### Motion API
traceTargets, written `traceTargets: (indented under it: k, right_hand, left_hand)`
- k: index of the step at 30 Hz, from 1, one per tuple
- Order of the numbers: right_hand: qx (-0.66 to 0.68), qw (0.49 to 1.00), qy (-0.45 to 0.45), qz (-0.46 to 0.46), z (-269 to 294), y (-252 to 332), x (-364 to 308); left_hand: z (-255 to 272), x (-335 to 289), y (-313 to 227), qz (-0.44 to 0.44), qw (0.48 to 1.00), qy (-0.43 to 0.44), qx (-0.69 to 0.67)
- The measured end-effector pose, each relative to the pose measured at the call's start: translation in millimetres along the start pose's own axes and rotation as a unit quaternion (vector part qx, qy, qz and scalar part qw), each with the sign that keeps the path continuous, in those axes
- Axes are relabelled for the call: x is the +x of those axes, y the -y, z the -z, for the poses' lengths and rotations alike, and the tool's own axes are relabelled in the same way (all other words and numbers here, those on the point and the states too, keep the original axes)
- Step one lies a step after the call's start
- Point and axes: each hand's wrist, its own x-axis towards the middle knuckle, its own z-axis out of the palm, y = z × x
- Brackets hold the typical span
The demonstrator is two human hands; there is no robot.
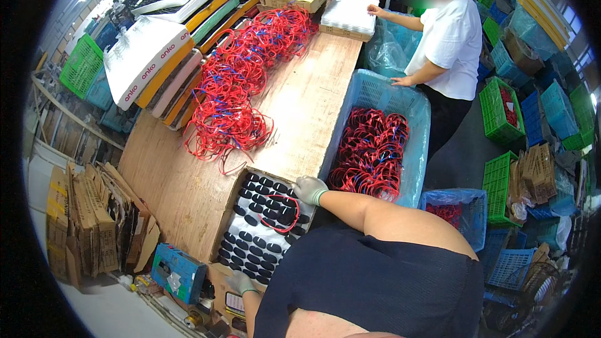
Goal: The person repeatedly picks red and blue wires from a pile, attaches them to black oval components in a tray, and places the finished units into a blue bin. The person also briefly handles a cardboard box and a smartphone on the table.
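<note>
A shallow cardboard box (224, 228) lies at the table's near end, with rows of black oval pieces (253, 255) on white sheets inside. One thin red loop with a dark part (280, 214) rests on top of them. Gloved in pale fabric, my right hand (309, 191) is closed on the box's far right corner. My left hand (240, 282), in a similar glove, grips the box's near left edge, its fingertips partly hidden. Beyond the box, a long heap of red loops with blue bits (235, 81) covers part of the wooden table (300, 100).
Right of the table stands a lined blue crate (421, 144) full of red loops. A co-worker in white (454, 50) stands beyond it, touching a white stack (350, 14). Stacked cartons (147, 56) line the table's left; flattened cardboard (94, 225) and a blue box (178, 273) sit near left.
</note>
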Motion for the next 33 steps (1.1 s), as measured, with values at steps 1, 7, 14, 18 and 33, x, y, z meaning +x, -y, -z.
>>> traceTargets:
  k: [1, 7, 14, 18, 33]
  right_hand:
    - [-0.001, 1.0, 0.003, 0.001, 0, 1, 0]
    - [0.0, 1.0, 0.002, -0.002, -1, 0, 1]
    - [0.005, 1.0, 0.017, -0.006, 7, 7, -3]
    - [0.004, 1.0, 0.014, -0.007, 4, 3, -1]
    - [0.004, 1.0, 0.024, -0.012, -1, -1, 2]
  left_hand:
    - [-1, 2, 3, -0.008, 1.0, -0.01, -0.007]
    - [6, -9, -4, -0.029, 0.999, -0.014, -0.018]
    - [7, -9, -3, -0.015, 1.0, -0.016, -0.014]
    - [6, -10, -6, -0.007, 0.999, -0.015, -0.031]
    - [12, -21, -11, -0.031, 0.998, -0.026, -0.053]
